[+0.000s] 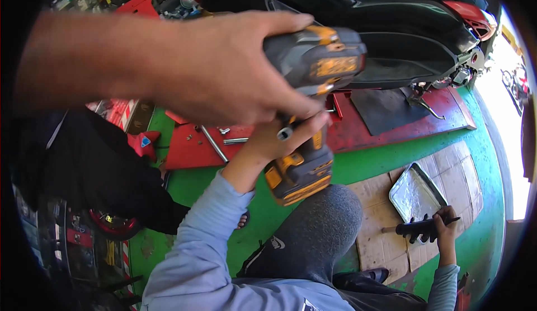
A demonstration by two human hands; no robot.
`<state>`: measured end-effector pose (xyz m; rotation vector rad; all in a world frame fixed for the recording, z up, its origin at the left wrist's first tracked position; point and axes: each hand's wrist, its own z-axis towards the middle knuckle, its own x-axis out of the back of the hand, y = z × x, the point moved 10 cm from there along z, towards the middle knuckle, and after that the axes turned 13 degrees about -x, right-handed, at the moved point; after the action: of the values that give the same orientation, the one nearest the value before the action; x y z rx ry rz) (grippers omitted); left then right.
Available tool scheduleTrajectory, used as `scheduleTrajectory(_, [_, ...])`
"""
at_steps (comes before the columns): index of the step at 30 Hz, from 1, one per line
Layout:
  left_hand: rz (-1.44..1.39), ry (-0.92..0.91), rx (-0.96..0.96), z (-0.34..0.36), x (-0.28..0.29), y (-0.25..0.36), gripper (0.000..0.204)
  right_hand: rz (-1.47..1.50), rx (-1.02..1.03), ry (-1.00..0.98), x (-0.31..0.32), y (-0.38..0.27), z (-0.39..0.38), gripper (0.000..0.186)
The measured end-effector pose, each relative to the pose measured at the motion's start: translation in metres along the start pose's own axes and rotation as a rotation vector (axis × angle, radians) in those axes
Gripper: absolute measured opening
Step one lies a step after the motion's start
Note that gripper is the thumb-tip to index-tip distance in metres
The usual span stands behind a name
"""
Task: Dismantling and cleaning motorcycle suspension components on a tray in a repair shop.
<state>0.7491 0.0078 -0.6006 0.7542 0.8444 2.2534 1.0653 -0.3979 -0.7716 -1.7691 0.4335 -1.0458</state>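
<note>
My left hand (pixel 268 141), in a blue-grey sleeve, is closed about the handle of a yellow-and-black cordless impact driver (pixel 299 174). A co-worker's hand (pixel 235 67) reaches in from the left and grips the driver's upper body, slightly blurred. A small metal socket (pixel 285 133) shows at my left fingers; what holds it is hidden. Low at the right, my right hand (pixel 446 221) closes round a dark cylindrical part (pixel 417 229) with black lobes and a pale rod end. That part is held over the near edge of a shallow metal tray (pixel 414 191).
A dark scooter (pixel 403 53) stands on a red platform (pixel 355 132) ahead. Wrenches (pixel 214 144) and small hardware lie on its left part, a black mat (pixel 386 112) farther right. Cardboard (pixel 377 199) lies under the tray. The co-worker's dark-trousered legs (pixel 106 165) are at left.
</note>
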Motion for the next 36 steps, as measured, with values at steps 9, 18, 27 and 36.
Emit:
scheduleTrajectory(9, [-0.098, -0.031, -0.257, 0.101, -0.068, 0.037, 0.025, 0.029, 0.033, -0.009, 0.006, 0.001, 0.0, 0.011])
scheduleTrajectory(18, [-0.306, 0.19, -0.192, 0.105, -0.191, 0.037, 0.026, 0.048, 0.08, -0.019, 0.003, 0.014, 0.028, 0.008])
scheduleTrajectory(27, [-0.28, -0.03, 0.179, -0.014, -0.325, -0.071, 0.026, 0.059, 0.066, 0.027, 0.02, 0.016, 0.026, 0.009])
scheduleTrajectory(36, [-0.432, -0.29, 0.78, -0.242, -0.43, -0.222, 0.03, 0.098, 0.029, 0.044, 0.022, 0.009, 0.015, 0.005])
